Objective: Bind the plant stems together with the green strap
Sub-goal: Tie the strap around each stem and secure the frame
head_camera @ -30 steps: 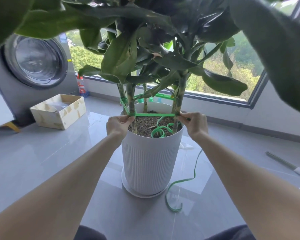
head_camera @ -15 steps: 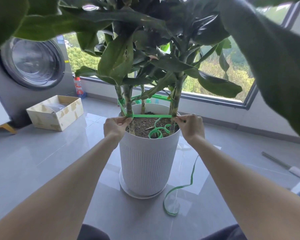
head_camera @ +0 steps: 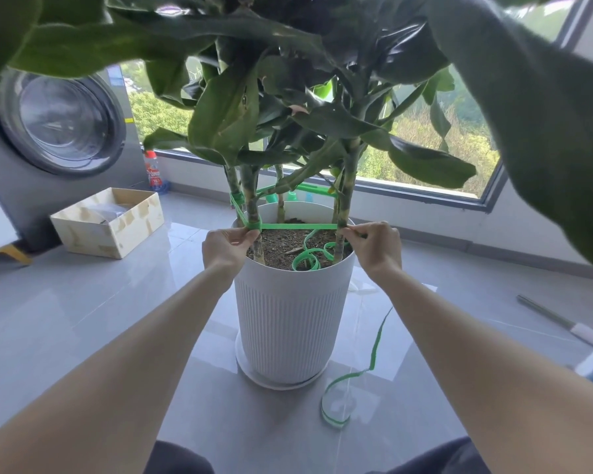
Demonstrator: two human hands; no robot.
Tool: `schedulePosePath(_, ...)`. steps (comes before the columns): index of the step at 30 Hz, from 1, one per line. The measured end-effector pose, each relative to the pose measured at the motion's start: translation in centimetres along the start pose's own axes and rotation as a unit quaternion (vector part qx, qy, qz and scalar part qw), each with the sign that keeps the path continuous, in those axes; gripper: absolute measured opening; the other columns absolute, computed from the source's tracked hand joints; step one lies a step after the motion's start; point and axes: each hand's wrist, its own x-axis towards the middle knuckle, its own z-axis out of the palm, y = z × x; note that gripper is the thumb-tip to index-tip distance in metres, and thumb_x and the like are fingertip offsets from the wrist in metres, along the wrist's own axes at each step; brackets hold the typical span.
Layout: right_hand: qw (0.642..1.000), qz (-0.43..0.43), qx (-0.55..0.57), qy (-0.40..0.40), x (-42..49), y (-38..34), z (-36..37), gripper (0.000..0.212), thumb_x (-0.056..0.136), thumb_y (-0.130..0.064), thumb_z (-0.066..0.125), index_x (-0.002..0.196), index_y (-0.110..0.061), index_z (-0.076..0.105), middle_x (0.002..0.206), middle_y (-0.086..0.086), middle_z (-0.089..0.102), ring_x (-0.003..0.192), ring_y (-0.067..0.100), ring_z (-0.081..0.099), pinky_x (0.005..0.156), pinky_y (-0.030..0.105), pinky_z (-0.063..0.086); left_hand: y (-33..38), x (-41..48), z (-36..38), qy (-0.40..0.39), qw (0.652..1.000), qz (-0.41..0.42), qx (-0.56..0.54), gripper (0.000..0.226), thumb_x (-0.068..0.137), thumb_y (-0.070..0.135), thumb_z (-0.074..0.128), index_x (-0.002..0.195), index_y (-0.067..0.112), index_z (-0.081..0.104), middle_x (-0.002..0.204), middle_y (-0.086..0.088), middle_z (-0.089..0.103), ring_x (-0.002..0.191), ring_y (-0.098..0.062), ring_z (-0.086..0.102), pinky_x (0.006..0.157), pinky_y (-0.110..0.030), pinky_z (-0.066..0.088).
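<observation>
Head view: flat green strap point(head_camera: 297, 226) pulled taut between two front mottled plant stems point(head_camera: 253, 206), just above brown soil point(head_camera: 278, 242), near front rim of white ribbed plastic pot point(head_camera: 288, 319). At left stem, left hand point(head_camera: 225, 249) pinches strap wrap with curled fingers; at right stem, right hand point(head_camera: 377, 249) pinches strap likewise. Slack length coiled on soil. Long tail drops past pot's right side, loops on grey tiled floor point(head_camera: 83, 319) beside round white saucer point(head_camera: 281, 383). Open cardboard box point(head_camera: 110, 234) and grey front-loading washing machine point(head_camera: 59, 131) toward floor's left edge.
</observation>
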Motion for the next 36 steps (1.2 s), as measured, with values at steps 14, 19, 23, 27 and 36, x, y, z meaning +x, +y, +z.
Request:
schedulePosePath(14, 0.944, 0.175, 0.203, -0.193, 0.1, -0.5, -2.1, 0.035, 0.097, -0.036, 0.05, 0.094, -0.005, 0.067, 0.077, 0.002, 0.066, 0.071, 0.014, 0.059, 0.065, 0.024, 0.046, 0.5, -0.4, -0.3, -0.009, 1.0, -0.004, 0.002, 0.032, 0.082, 0.025, 0.073, 0.109, 0.008, 0.07, 0.104, -0.007, 0.071, 0.087, -0.01, 0.059, 0.077, -0.018, 0.038)
schedulePosePath(19, 0.953, 0.165, 0.183, -0.175, 0.4, -0.3, -2.2, 0.019, 0.092, -0.024, 0.059, 0.097, -0.01, 0.071, 0.103, 0.001, 0.063, 0.098, 0.017, 0.05, 0.089, 0.035, 0.044, 0.6, -0.5, -0.4, -0.012, 1.0, -0.007, 0.0, 0.034, 0.082, 0.026, 0.073, 0.11, 0.008, 0.07, 0.105, -0.007, 0.071, 0.088, -0.01, 0.058, 0.076, -0.018, 0.038)
schedulePosePath(23, 0.966, 0.123, 0.177, -0.141, 0.6, -0.3, -2.3, 0.026, 0.086, -0.011, 0.067, 0.112, -0.006, 0.069, 0.101, 0.002, 0.066, 0.078, 0.004, 0.05, 0.082, 0.021, 0.042, 0.5, -0.5, -0.4, -0.012, 1.0, -0.004, 0.002, 0.032, 0.082, 0.026, 0.072, 0.109, 0.009, 0.071, 0.105, -0.007, 0.071, 0.088, -0.01, 0.059, 0.077, -0.018, 0.038)
schedulePosePath(27, 0.98, 0.105, 0.139, -0.092, 1.1, -0.4, -1.8, 0.029, 0.079, -0.018, 0.075, 0.106, -0.007, 0.072, 0.105, 0.007, 0.071, 0.091, 0.011, 0.054, 0.088, 0.023, 0.045, 0.4, -0.5, -0.4, -0.011, 1.0, -0.001, 0.009, 0.03, 0.083, 0.026, 0.072, 0.108, 0.01, 0.071, 0.104, -0.006, 0.072, 0.087, -0.009, 0.059, 0.075, -0.018, 0.037)
schedulePosePath(36, 0.991, 0.069, 0.097, -0.058, 1.3, -0.4, -1.6, 0.029, 0.072, -0.018, 0.08, 0.098, -0.008, 0.074, 0.098, 0.008, 0.073, 0.09, 0.015, 0.064, 0.092, 0.03, 0.051, 0.5, -0.5, -0.5, -0.016, 1.0, -0.003, 0.013, 0.03, 0.082, 0.027, 0.072, 0.108, 0.011, 0.071, 0.105, -0.006, 0.072, 0.088, -0.009, 0.059, 0.077, -0.018, 0.037)
